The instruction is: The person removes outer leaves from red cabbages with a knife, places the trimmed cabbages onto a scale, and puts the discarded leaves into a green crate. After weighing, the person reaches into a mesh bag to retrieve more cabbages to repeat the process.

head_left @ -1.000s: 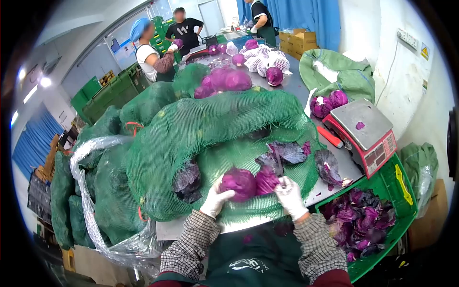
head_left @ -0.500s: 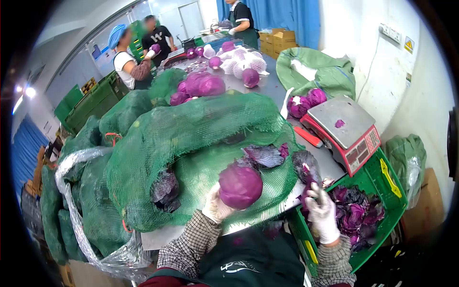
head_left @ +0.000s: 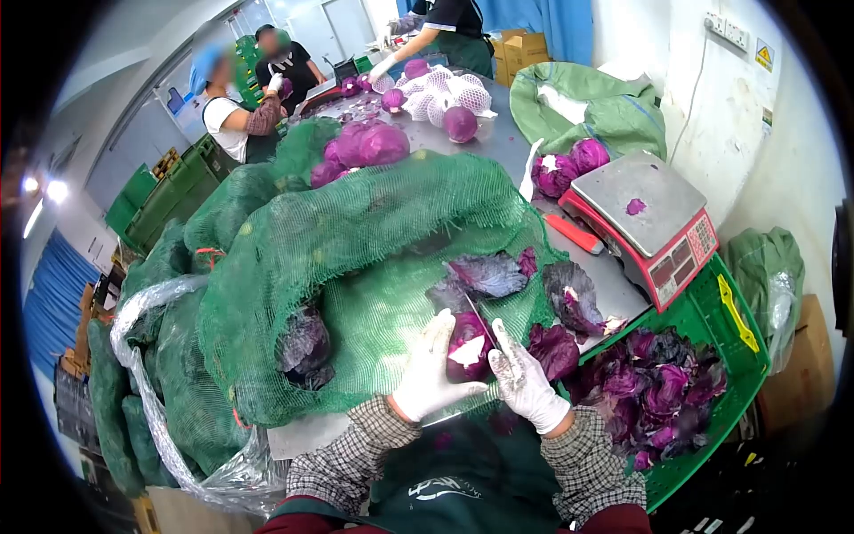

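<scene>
One red cabbage (head_left: 463,335), its pale cut stem end facing the worker, sits between two white-gloved hands over green mesh at the near edge of the tabletop (head_left: 509,147); from where I stand, I cannot tell whether it rests there or is held just above. The left hand (head_left: 436,369) curves round its side, the grip spread about as wide as the head, thumb low and fingers high. The right hand (head_left: 527,378) has its grip closed around one knife (head_left: 480,318), handle hidden, the thin blade beside the cabbage. The step in hand looks like trimming the stem end; the next move seems to call for a steady left hand, with fingertips clear of the edge. Nearby I count three loose outer leaves: one dark leaf (head_left: 489,274) beyond the cabbage, one curled leaf (head_left: 571,298) to the right, and one purple leaf (head_left: 553,351) just beside the right hand. One green crate (head_left: 701,304) at the right holds trimmed leaves, too many to count. Past it are one digital scale (head_left: 640,214), one red handle (head_left: 574,233) and two cabbages (head_left: 569,166). Three other people stand at the far end.
</scene>
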Demonstrator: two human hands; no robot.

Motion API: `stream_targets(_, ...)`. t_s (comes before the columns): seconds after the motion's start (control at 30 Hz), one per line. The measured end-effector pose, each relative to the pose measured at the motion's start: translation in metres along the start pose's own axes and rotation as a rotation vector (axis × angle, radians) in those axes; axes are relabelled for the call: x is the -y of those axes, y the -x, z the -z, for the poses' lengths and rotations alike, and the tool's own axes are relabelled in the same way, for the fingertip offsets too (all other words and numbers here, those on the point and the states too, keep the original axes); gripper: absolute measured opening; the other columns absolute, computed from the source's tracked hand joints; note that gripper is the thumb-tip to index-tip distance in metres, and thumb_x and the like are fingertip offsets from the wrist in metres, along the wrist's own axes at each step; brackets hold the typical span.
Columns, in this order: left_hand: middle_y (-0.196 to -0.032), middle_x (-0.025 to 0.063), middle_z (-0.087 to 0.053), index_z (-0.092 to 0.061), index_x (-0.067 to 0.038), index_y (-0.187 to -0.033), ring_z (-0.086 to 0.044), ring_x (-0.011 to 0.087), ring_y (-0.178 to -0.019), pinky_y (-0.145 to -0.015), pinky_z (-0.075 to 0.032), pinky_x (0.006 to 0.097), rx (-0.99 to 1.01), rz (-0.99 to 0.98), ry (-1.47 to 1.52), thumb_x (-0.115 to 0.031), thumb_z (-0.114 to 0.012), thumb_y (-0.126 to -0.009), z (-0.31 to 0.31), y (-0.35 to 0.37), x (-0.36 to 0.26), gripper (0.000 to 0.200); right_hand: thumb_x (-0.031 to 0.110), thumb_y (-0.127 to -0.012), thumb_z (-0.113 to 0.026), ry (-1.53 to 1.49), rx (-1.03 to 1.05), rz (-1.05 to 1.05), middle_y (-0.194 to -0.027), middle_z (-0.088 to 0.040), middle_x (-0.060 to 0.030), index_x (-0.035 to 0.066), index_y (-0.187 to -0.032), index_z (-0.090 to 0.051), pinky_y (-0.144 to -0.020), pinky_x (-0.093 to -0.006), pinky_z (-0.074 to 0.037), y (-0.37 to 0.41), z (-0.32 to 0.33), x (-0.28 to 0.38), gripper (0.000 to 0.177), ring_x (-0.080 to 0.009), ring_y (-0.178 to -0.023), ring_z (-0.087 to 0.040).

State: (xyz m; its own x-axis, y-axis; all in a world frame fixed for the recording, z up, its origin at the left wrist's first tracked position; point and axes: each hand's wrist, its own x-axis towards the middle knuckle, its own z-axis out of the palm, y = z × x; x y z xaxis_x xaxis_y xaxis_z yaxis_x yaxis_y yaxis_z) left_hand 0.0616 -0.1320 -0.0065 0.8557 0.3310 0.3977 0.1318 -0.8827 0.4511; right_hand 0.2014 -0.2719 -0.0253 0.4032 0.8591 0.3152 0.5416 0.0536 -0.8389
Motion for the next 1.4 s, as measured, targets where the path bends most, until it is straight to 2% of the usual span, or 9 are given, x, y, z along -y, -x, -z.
stream_targets(0.4, -0.136, 0.027, -0.042, -0.035, 0.008, -0.135, -0.043, 0.0437, -0.122, -0.106, -0.035, 0.0477, -0.112, 0.028, -0.054, -0.028, -0.081, -0.061, -0.016, -0.013, -0.005, 0.094, 0.025, -0.098, -0.041, 0.328, 0.028, -0.104, -0.145, -0.032, -0.0288, -0.008, -0.144, -0.021, -0.097, -0.0367, -0.047, -0.004, -0.016, -0.005, 0.06, -0.0359, -0.129, -0.043)
stream_targets(0.67, -0.135, 0.025, -0.045, -0.038, 0.005, -0.135, -0.045, 0.0411, -0.122, -0.104, -0.037, 0.0472, -0.193, 0.022, -0.051, -0.025, -0.083, -0.059, -0.024, -0.019, -0.009, 0.093, 0.012, -0.093, -0.047, 0.194, -0.184, -0.004, -0.094, -0.066, -0.0226, -0.004, -0.097, -0.063, -0.067, -0.0399, -0.054, -0.045, 0.014, -0.039, 0.023, -0.0367, -0.079, -0.064)
stream_targets(0.73, -0.136, 0.0248, -0.045, -0.039, 0.004, -0.135, -0.045, 0.0405, -0.123, -0.104, -0.037, 0.0469, -0.233, -0.047, 0.018, -0.024, -0.084, -0.058, -0.023, -0.008, 0.003, 0.094, 0.025, -0.099, -0.047, -0.192, -0.182, -0.5, -0.072, -0.067, -0.0134, -0.003, -0.094, -0.062, -0.048, -0.0314, -0.048, -0.05, 0.022, -0.047, 0.033, -0.0207, -0.05, -0.059)
stream_targets(0.83, -0.135, 0.0233, -0.045, -0.035, 0.003, -0.138, -0.045, 0.0365, -0.127, -0.107, -0.037, 0.0453, -0.217, 0.006, 0.435, -0.023, -0.083, -0.061, -0.019, 0.026, 0.045, 0.095, 0.047, -0.1, -0.041, -0.341, -0.267, -0.528, -0.064, -0.065, -0.0097, 0.001, -0.089, -0.055, -0.038, -0.0254, -0.04, -0.036, 0.018, -0.062, 0.05, -0.0118, -0.037, -0.048)
stream_targets(1.03, -0.14, 0.0154, -0.04, -0.022, 0.001, -0.145, -0.042, 0.0239, -0.13, -0.109, -0.035, 0.0378, -0.167, 0.426, 1.064, -0.004, -0.079, -0.071, 0.011, 0.07, 0.067, 0.094, 0.044, -0.099, -0.046, -0.514, -0.414, -0.573, -0.057, -0.059, -0.0029, 0.007, -0.088, -0.059, -0.036, -0.0237, -0.035, 0.035, 0.078, -0.041, 0.041, -0.0073, -0.039, -0.045)
stream_targets(1.13, -0.137, 0.0184, -0.043, -0.029, 0.0, -0.143, -0.041, 0.028, -0.13, -0.109, -0.033, 0.0391, -0.187, 0.392, 0.924, -0.016, -0.081, -0.07, 0.004, 0.064, 0.062, 0.091, 0.035, -0.097, -0.053, 0.006, -0.501, -0.572, -0.058, -0.061, -0.0079, 0.0, -0.102, -0.06, -0.038, -0.0293, -0.04, 0.098, 0.158, -0.045, 0.036, -0.0154, -0.04, -0.051)
stream_targets(1.2, -0.135, 0.0209, -0.044, -0.034, 0.001, -0.141, -0.041, 0.0311, -0.129, -0.109, -0.034, 0.0404, -0.183, 0.35, 0.717, -0.024, -0.082, -0.069, -0.005, 0.054, 0.064, 0.09, 0.029, -0.094, -0.058, 0.988, -0.483, -0.325, -0.07, -0.066, -0.0181, -0.005, -0.122, -0.054, -0.05, -0.0356, -0.049, 0.126, 0.191, -0.055, 0.044, -0.0291, -0.055, -0.064)
stream_targets(1.33, -0.135, 0.0228, -0.045, -0.039, 0.001, -0.137, -0.046, 0.0354, -0.12, -0.103, -0.039, 0.0429, -0.075, 0.085, 0.127, -0.032, -0.084, -0.064, 0.007, 0.024, 0.039, 0.093, 0.007, -0.084, -0.067, 0.201, -0.37, -0.627, -0.118, -0.062, -0.025, -0.006, -0.132, -0.048, -0.084, -0.0278, -0.049, 0.059, 0.139, 0.062, 0.052, -0.0194, -0.102, -0.063)
stream_targets(1.4, -0.134, 0.0216, -0.046, -0.043, 0.002, -0.135, -0.047, 0.0365, -0.117, -0.101, -0.04, 0.0432, -0.09, 0.019, 0.046, -0.031, -0.084, -0.062, 0.009, 0.018, 0.024, 0.09, 0.013, -0.079, -0.074, 0.241, -0.215, -0.183, -0.124, -0.06, -0.0192, -0.001, -0.126, -0.054, -0.091, -0.0328, -0.049, 0.04, 0.082, 0.035, 0.053, -0.0243, -0.11, -0.061)
